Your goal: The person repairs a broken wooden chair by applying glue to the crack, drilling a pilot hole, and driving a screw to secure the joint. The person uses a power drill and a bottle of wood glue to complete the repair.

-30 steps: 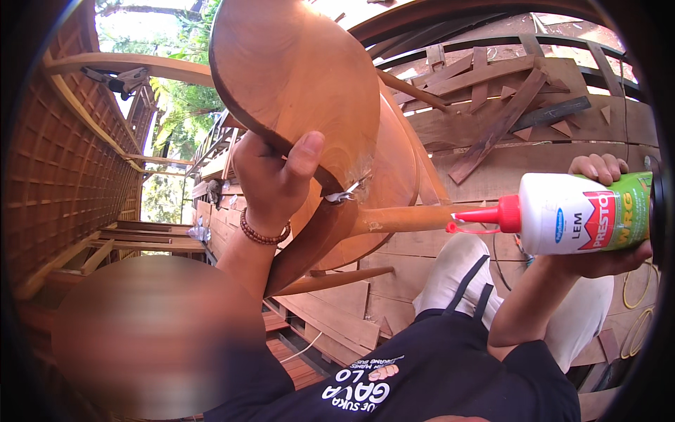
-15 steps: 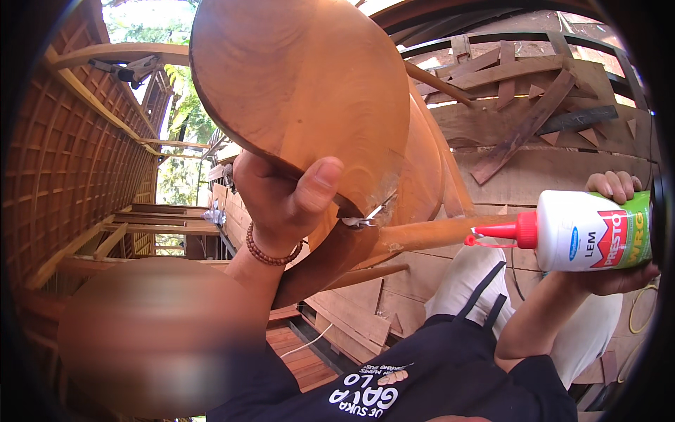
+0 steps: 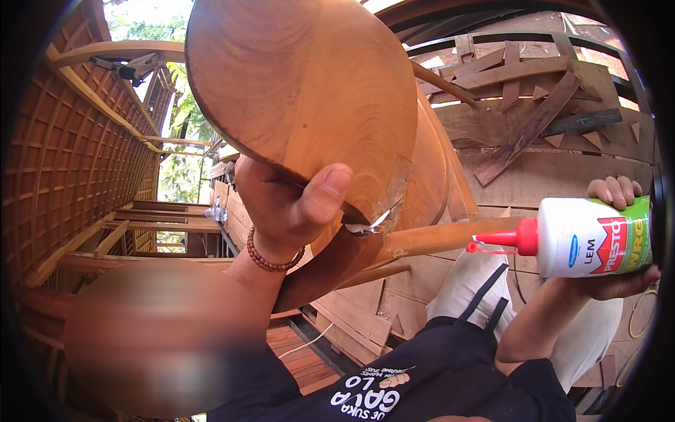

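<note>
Left hand (image 3: 292,200): pinches the lower edge of a rounded wooden panel (image 3: 309,98); thumb on the facing side, other fingers mostly hidden behind; beaded bracelet (image 3: 273,261) around the wrist
Panel: upper middle of the view, above a curved wooden piece (image 3: 334,264)
White streak (image 3: 380,221): at the joint where panel and curved piece meet; just right of the left thumb
Right hand (image 3: 619,283): curled around a white-and-green bottle (image 3: 562,239); some fingers show over its top, the rest partly hidden
Bottle: held sideways at the right; red nozzle (image 3: 499,238) points left, near a rounded wooden bar (image 3: 429,237); I cannot tell whether they touch
Offcuts (image 3: 531,130): scattered on boards, upper right
</note>
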Demonstrator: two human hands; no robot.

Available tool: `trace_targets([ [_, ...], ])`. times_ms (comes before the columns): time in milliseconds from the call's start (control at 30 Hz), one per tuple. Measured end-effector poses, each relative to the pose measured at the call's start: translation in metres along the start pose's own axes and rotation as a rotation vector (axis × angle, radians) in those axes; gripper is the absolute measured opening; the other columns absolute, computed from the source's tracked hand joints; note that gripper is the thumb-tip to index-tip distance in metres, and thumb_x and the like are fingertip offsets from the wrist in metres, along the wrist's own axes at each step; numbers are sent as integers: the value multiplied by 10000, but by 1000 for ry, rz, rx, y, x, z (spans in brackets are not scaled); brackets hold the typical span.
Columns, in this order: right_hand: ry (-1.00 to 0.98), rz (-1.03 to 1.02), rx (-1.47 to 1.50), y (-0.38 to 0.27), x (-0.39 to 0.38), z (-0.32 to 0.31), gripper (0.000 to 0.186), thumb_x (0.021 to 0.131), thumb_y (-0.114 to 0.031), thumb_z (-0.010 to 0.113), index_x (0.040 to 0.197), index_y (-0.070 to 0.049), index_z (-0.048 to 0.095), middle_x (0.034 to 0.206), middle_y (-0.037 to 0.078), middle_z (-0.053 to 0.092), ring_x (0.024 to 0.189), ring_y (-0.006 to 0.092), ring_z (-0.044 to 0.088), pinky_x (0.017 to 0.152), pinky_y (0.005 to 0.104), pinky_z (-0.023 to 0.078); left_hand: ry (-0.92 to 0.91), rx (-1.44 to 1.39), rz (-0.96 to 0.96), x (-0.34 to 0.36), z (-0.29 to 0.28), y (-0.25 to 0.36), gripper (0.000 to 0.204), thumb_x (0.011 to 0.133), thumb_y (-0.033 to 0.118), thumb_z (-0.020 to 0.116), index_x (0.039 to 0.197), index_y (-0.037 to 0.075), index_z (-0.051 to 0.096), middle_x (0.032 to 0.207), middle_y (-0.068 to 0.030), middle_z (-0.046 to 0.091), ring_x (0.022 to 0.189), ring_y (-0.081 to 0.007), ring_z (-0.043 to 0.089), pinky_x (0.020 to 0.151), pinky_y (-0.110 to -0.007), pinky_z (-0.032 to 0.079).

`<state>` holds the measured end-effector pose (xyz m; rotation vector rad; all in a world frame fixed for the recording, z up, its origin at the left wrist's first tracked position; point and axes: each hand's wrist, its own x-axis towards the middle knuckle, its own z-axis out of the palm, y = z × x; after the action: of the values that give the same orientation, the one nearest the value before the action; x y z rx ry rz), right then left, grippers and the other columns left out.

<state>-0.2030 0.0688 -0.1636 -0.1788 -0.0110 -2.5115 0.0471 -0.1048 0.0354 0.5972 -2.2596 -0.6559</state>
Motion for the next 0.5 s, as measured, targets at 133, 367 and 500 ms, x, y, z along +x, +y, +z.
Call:
trace_targets([
  [133, -10, 5, 2, 1, 0, -2, 897, 593, -414, 815, 1193, 44, 329, 1034, 117, 393, 1015, 227, 434, 981, 343, 345, -20, 35, 18, 1, -2, 2, 379, 761, 223, 736, 963, -89, 658, 907, -130, 707, 815, -181, 672, 725, -296, 539],
  [367, -17, -1, 3, 4, -1, 8, 904, 600, -440, 814, 1192, 42, 330, 1025, 110, 394, 1004, 225, 441, 972, 344, 349, -2, 44, 41, -1, -1, 3, 327, 761, 188, 739, 930, -80, 661, 869, -117, 710, 769, -160, 670, 692, -279, 534],
  [500, -95, 0, 28, 9, -4, 22, 922, 597, -464, 822, 1193, 38, 328, 1013, 107, 391, 985, 219, 443, 943, 343, 357, -91, 114, 88, 2, -8, 1, 286, 780, 195, 753, 891, -53, 666, 800, -86, 712, 685, -134, 663, 634, -257, 524],
])
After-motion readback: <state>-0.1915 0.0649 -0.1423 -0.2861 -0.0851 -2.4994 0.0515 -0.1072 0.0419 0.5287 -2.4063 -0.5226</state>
